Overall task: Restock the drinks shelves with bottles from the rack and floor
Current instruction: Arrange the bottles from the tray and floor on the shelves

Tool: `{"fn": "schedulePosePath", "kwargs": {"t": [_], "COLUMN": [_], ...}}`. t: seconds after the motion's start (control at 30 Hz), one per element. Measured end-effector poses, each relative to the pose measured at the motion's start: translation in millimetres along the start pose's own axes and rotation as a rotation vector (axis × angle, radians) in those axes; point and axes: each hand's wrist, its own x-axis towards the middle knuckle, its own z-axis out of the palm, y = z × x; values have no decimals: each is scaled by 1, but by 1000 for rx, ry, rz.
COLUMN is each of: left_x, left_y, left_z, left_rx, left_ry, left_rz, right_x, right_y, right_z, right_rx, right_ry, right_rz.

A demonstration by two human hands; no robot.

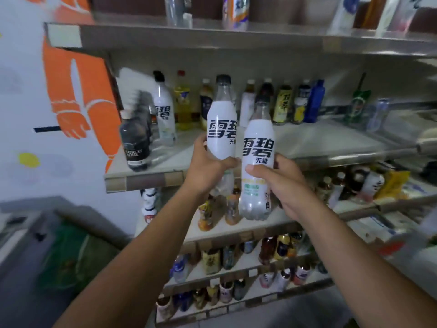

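I hold two clear soda bottles with white labels and black caps, upright in front of the drinks shelf [307, 143]. My left hand [208, 166] grips the left bottle [221, 129] around its lower half. My right hand [281, 183] grips the right bottle [257, 162] at its middle, slightly lower and nearer. A third bottle of the same kind [163, 114] stands on the shelf at the left, behind a dark Forest Soda bottle [136, 143].
A row of mixed bottles [283, 102] lines the back of this shelf, with bare shelf surface in front of it. A higher shelf [212, 36] hangs above. Lower shelves [236, 261] hold several drinks. A painted wall [59, 91] is at the left.
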Motion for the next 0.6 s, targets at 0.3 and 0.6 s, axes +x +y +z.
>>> {"fn": "schedulePosePath", "kwargs": {"t": [0.3, 0.6], "left_x": [95, 167], "left_y": [-23, -73], "left_z": [-77, -106], "left_rx": [60, 146], "left_ry": [188, 407], "left_rz": [153, 149], "right_x": [110, 189], "right_y": [18, 36], "right_z": [79, 119], "right_rx": [-4, 12], "right_ry": [-60, -94], "right_rz": [-83, -120]}}
